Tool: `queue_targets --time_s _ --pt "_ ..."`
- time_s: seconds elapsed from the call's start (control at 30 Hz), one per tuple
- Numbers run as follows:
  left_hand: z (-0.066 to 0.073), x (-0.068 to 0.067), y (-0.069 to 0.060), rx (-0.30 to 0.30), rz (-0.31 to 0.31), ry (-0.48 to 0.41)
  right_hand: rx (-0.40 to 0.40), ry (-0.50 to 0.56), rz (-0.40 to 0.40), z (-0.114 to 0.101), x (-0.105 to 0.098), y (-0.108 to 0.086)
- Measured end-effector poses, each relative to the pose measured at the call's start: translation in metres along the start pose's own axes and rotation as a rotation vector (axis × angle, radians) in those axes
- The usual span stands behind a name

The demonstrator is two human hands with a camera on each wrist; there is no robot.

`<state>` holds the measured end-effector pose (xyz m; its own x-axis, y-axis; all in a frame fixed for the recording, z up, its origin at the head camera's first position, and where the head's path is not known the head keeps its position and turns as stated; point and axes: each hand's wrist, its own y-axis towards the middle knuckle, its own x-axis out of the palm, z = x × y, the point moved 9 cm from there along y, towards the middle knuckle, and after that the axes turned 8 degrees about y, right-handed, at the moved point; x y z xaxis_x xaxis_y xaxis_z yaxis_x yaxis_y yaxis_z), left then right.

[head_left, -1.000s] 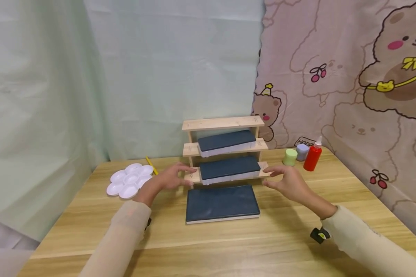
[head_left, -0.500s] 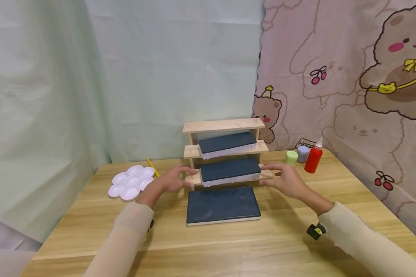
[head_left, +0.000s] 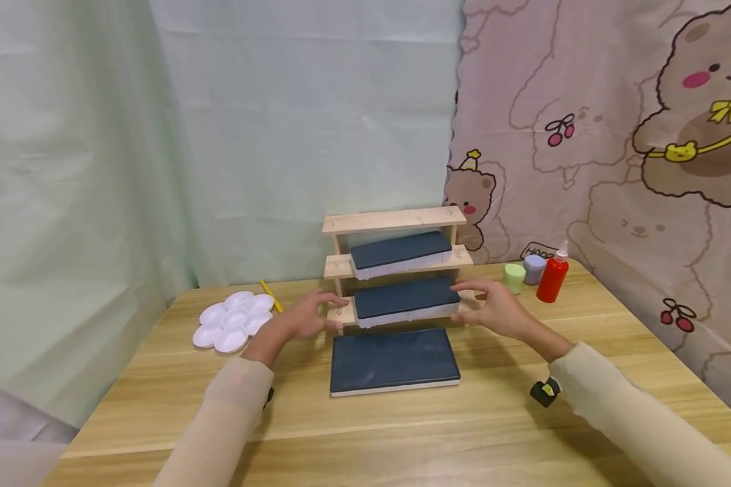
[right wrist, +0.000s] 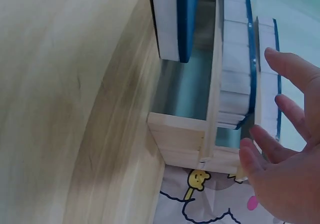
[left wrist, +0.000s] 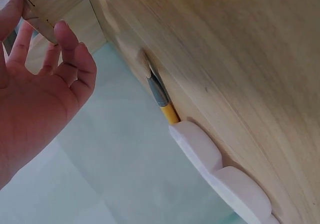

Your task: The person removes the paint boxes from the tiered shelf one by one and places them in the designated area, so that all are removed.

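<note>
A light wooden tiered rack (head_left: 396, 220) stands on the table. On each of its two lower steps lies a long white box with a dark blue lid, the upper box (head_left: 401, 250) and the lower box (head_left: 407, 297). My left hand (head_left: 304, 316) holds the left end of the lowest step, thumb in front and fingers behind; the left wrist view shows the fingers (left wrist: 75, 58) bent around the board end. My right hand (head_left: 493, 311) reaches over that step's right end, thumb and fingers spread by the lower box; contact is unclear.
A larger blue-lidded box (head_left: 394, 360) lies flat before the rack. To the left are a white flower-shaped palette (head_left: 234, 319) and a yellow-handled paintbrush (head_left: 271, 295). At right stand a green jar (head_left: 514, 277), a purple jar (head_left: 534, 268) and a red bottle (head_left: 552, 277).
My right hand has slid left, from the step's right end towards the lower box. My left hand stays at the step's left end. The rack and boxes look unmoved.
</note>
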<state>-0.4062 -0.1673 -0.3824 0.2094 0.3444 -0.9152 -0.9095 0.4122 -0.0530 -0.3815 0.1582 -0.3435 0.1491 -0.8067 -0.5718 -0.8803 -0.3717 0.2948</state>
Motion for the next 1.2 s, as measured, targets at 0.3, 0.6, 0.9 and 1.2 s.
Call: queue_targets --time_s 0.3,0.6,0.9,1.2 --pt "-0.001 0.003 0.002 -0.010 0.004 -0.012 -0.010 0.056 -0.007 0.006 0.005 0.005" --pt "-0.001 0.004 0.001 -0.004 0.006 -0.023 0.000 0.089 -0.023 0.015 0.008 0.013" --pt "-0.002 0.004 0.002 0.006 0.013 -0.024 0.008 0.127 -0.025 0.020 0.009 0.021" --pt "-0.004 0.003 0.002 0.011 0.020 -0.021 0.021 0.143 -0.049 0.020 0.013 0.027"
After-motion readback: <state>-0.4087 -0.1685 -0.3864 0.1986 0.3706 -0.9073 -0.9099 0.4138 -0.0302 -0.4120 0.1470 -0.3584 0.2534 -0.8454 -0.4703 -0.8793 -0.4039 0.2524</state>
